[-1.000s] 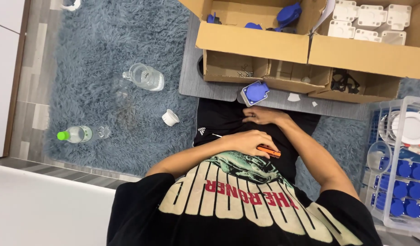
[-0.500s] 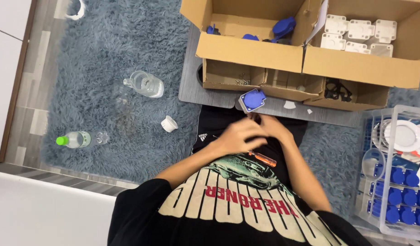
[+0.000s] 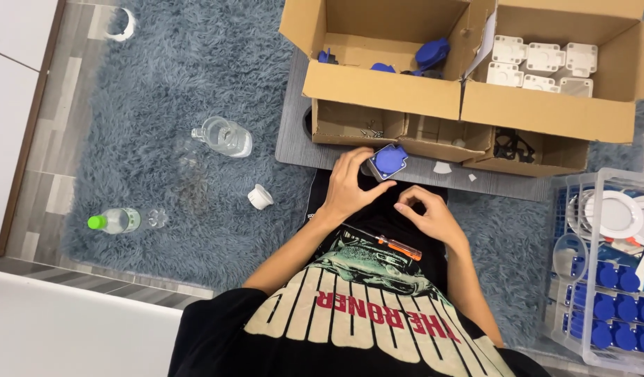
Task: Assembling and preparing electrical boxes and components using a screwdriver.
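the left hand (image 3: pixel 350 187) is curled around a small grey box with a blue socket face (image 3: pixel 388 161), gripping it from its left side, just near the edge of the grey board (image 3: pixel 294 132) that lies on the shaggy blue-grey rug (image 3: pixel 147 84). the right hand (image 3: pixel 429 216) sits just beside it, over the lap, with the fingers bent and pinched together; whether they hold anything small cannot be told. an orange-handled screwdriver (image 3: pixel 397 246) lies on the black shirt (image 3: pixel 378 314) just near the right hand, touched by neither hand.

farther off, two open cardboard boxes stand side by side on the board: the left box (image 3: pixel 378 84) holds blue parts, the right box (image 3: pixel 552 105) holds white square parts. at the right edge a clear crate (image 3: pixel 566 293) holds blue round caps and white discs. on the rug to the left lie a clear jar (image 3: pixel 223 137) on its side, a white cap (image 3: pixel 260 197) and, well apart near the rug's left edge, a plastic bottle with a green cap (image 3: pixel 116 220).
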